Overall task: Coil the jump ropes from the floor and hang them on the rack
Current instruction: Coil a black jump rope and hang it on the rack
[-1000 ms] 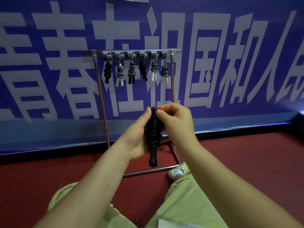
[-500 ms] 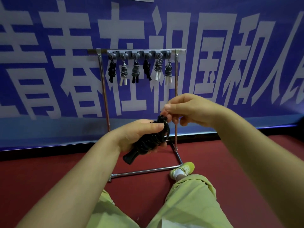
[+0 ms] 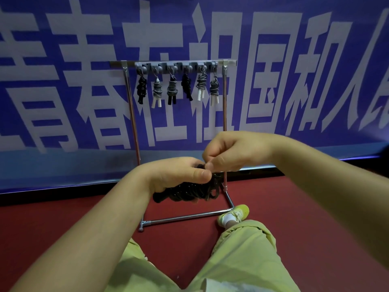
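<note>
Finishing the coil on a black jump rope, in front of the rack.

The left hand [image 3: 176,175] has its grip wrapped round the black jump rope [image 3: 189,191], held low before the rack [image 3: 174,64]; the right hand [image 3: 229,154] pinches the rope's end at the bundle's top. By my judgement the tie-off is in hand; next comes lifting a loop to a free hook. Six coiled ropes [image 3: 172,89] hang from the rack's bar, one more in hand; none visible on the floor [image 3: 294,207].
</note>
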The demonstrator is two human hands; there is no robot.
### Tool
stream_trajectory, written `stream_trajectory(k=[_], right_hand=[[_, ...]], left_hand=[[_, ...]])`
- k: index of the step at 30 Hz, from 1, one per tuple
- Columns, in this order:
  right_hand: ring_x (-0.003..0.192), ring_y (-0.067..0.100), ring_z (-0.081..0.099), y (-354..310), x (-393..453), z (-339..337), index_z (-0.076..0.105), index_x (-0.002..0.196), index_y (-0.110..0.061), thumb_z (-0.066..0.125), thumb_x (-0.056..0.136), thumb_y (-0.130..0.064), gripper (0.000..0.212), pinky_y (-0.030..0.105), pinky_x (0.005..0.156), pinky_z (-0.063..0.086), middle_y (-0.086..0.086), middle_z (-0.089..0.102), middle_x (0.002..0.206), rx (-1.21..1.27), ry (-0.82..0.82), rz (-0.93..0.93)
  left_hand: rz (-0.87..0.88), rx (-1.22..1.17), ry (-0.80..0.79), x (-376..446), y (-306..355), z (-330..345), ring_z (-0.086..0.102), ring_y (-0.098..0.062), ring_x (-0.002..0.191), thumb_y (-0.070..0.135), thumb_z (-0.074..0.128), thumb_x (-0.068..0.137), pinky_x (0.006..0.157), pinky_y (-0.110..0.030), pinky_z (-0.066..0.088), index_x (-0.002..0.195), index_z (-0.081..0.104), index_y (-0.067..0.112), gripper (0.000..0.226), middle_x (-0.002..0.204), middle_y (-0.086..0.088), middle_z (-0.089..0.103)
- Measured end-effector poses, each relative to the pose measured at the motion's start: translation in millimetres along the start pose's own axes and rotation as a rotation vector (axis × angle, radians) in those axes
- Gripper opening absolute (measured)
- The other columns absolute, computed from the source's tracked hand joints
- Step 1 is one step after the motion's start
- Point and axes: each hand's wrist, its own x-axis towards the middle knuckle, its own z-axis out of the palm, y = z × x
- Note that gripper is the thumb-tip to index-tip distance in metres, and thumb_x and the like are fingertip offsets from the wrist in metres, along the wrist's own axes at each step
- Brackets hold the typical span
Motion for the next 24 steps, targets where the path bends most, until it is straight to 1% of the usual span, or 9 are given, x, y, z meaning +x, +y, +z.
stream_trajectory(k=[3,6,9,12,14,17,19,21,24], right_hand=[[0.04,0.006,0.026,11,3,9,0.048,0.05,-0.021,0.058,0.078,-0.021,0.03,0.018,0.041,0.023,-0.008,0.03,0.046,0.247,0.238,-0.089],[0.037,0.006,0.024,18,8,13,0.042,0.044,-0.021,0.051,0.077,-0.013,0.035,0.017,0.04,0.019,-0.008,0.029,0.043,0.455,0.551,-0.125],[0.039,0.009,0.022,22,13,13,0.038,0.043,-0.022,0.052,0.077,-0.013,0.038,0.021,0.043,0.016,-0.006,0.027,0.043,0.479,0.777,-0.117],[0.042,0.01,0.021,28,21,15,0.036,0.048,-0.019,0.051,0.09,-0.004,0.047,0.022,0.043,0.016,-0.002,0.026,0.047,0.466,0.937,-0.066],[0.044,0.01,0.023,33,23,17,0.037,0.053,-0.018,0.05,0.094,-0.008,0.044,0.024,0.045,0.018,-0.003,0.028,0.048,0.468,0.901,-0.019],[0.053,0.011,0.035,42,19,19,0.048,0.066,-0.017,0.048,0.097,-0.032,0.035,0.027,0.056,0.03,-0.002,0.04,0.057,0.482,0.605,0.062],[0.067,0.015,0.045,44,12,20,0.057,0.081,-0.013,0.048,0.092,-0.046,0.036,0.029,0.068,0.04,0.003,0.05,0.072,0.432,0.494,0.123],[0.075,0.017,0.049,44,9,22,0.061,0.084,-0.012,0.053,0.093,-0.041,0.032,0.031,0.076,0.042,0.003,0.053,0.079,0.433,0.505,0.142],[0.071,0.014,0.047,39,8,23,0.061,0.077,-0.014,0.063,0.087,-0.028,0.017,0.028,0.074,0.046,0.0,0.052,0.073,0.574,0.541,0.136]], left_hand=[[0.035,-0.123,-0.02,1,0,2,0.061,-0.016,0.061,0.086,0.066,0.041,0.055,-0.023,0.049,0.098,0.061,0.002,0.102,0.074,-0.002,0.068],[0.002,-0.271,-0.079,2,3,4,0.06,-0.016,0.055,0.081,0.069,0.046,0.05,-0.022,0.048,0.095,0.061,0.001,0.094,0.071,-0.005,0.066],[-0.039,-0.381,-0.121,3,4,6,0.06,-0.014,0.052,0.077,0.072,0.048,0.048,-0.022,0.049,0.089,0.063,0.005,0.083,0.069,-0.003,0.066],[-0.098,-0.444,-0.116,6,-1,4,0.058,-0.014,0.051,0.076,0.073,0.048,0.047,-0.022,0.048,0.083,0.068,0.008,0.076,0.067,-0.004,0.062],[-0.115,-0.506,-0.106,7,-9,3,0.058,-0.014,0.051,0.075,0.074,0.049,0.046,-0.022,0.047,0.084,0.068,0.007,0.076,0.067,-0.004,0.061],[-0.105,-0.613,-0.099,7,-26,7,0.059,-0.015,0.051,0.075,0.073,0.051,0.046,-0.023,0.048,0.086,0.068,0.005,0.078,0.068,-0.006,0.062],[-0.112,-0.658,-0.077,8,-34,11,0.059,-0.017,0.051,0.077,0.073,0.048,0.045,-0.023,0.048,0.087,0.068,0.007,0.08,0.07,-0.008,0.062],[-0.142,-0.679,-0.028,12,-37,12,0.058,-0.02,0.056,0.081,0.07,0.044,0.047,-0.024,0.047,0.088,0.069,0.011,0.082,0.077,-0.012,0.061],[-0.165,-0.686,0.057,19,-33,11,0.058,-0.024,0.062,0.088,0.055,0.046,0.051,-0.026,0.048,0.09,0.07,0.017,0.085,0.088,-0.017,0.059]])
